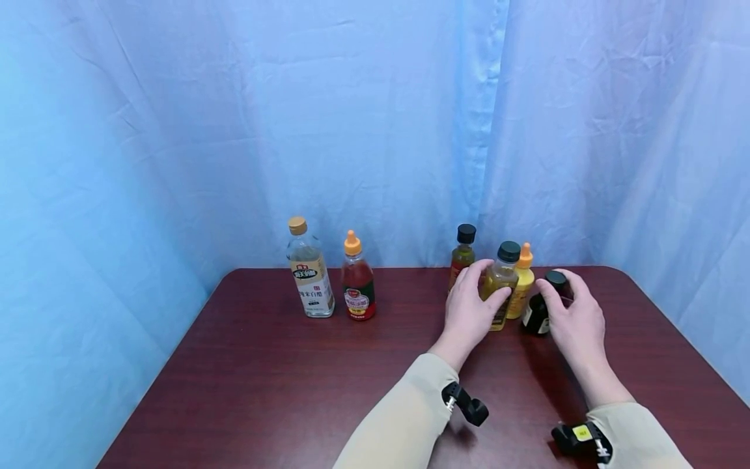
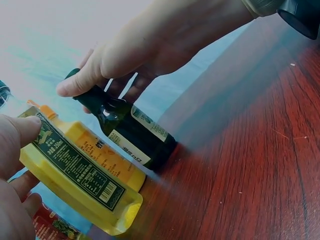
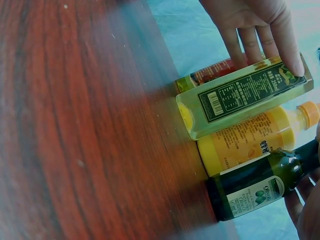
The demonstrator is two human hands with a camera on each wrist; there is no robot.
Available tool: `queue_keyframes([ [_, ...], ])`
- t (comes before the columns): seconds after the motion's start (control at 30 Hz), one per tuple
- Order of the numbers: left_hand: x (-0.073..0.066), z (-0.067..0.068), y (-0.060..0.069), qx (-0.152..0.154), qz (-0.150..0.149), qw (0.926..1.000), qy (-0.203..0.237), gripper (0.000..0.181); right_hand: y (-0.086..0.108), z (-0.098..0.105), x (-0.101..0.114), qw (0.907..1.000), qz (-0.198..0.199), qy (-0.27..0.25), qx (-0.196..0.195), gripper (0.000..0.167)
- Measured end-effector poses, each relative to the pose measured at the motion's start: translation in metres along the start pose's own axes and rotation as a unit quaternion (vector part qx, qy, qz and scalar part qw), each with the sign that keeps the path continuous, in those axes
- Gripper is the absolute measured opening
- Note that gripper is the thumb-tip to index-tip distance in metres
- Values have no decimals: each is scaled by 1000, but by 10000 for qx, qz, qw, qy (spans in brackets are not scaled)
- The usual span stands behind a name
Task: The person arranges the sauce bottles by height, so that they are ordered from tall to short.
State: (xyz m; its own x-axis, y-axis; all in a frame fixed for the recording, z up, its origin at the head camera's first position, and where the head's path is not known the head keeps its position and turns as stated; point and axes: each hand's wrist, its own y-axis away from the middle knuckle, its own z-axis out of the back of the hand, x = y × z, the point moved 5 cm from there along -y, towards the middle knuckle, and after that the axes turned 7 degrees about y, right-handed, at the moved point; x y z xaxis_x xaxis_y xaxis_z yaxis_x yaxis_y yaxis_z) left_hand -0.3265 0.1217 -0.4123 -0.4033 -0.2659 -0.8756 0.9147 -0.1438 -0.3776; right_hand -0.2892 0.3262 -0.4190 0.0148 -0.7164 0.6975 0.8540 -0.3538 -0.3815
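We find both hands engaged near the back of the worktop (image 1: 263, 391), right of centre. The left hand (image 1: 467, 312) grips the oil bottle (image 2: 82, 172), thumb on the near face, fingers round the far side; the right hand (image 1: 577, 319) holds the dark bottle (image 3: 250, 192) by its neck, thumb up by the cap. Both bottles stand upright, long axes vertical and roughly parallel. The relation that counts, in our judgement: the yellow bottle (image 1: 521, 296) stands between these two, partly behind the oil bottle, so the held pair brackets it. Whether the three touch we cannot tell. On the other side we note the black-capped bottle (image 1: 463, 257), set further back, the left hand's fingers reaching into the gap between it and the oil bottle; that hand is the nearer to it. Edges: the back edge runs close behind the group, with the curtain (image 1: 381, 130) hanging past it, and the right edge lies beyond the right hand. For room, we mark the stretch of wood towards the wearer, and a broad span leftward to the red sauce (image 1: 358, 286), with the vinegar (image 1: 312, 280) just beside it.
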Motion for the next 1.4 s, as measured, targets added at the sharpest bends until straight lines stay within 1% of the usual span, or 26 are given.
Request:
queue_keyframes([
  [0.4, -2, 2, -1, -30, 58, 9998, 180, 43, 0, 0, -1, 10000, 4, 15, -12, 58],
  [0.53, -4, 8, 1, -40, 57, 9997, 219, 44, 1, -2, 1, 10000, 29, -29, 16, 59],
  [0.7, -12, 18, 1, -27, -72, 9997, 235, 45, 1, -2, 1, 10000, -12, -41, 31, 59],
  [0.83, -16, 32, 2, -16, -139, 9998, 173, 45, 0, 0, 1, 10000, -30, 9, -3, 58],
  [0.9, -15, 41, 3, -16, -148, 9998, 108, 45, -1, 0, 1, 10000, -18, 21, 1, 57],
  [1.03, -11, 60, 2, -29, -205, 9998, -14, 47, -3, -1, 2, 10000, 20, -25, 25, 58],
  [1.23, -3, 90, 3, -44, -276, 9996, -18, 48, -5, -4, 1, 10000, 43, -46, 29, 58],
  [1.4, 2, 110, 6, -67, -279, 9996, -41, 49, -6, -5, 1, 9999, 66, -85, 37, 59],
])
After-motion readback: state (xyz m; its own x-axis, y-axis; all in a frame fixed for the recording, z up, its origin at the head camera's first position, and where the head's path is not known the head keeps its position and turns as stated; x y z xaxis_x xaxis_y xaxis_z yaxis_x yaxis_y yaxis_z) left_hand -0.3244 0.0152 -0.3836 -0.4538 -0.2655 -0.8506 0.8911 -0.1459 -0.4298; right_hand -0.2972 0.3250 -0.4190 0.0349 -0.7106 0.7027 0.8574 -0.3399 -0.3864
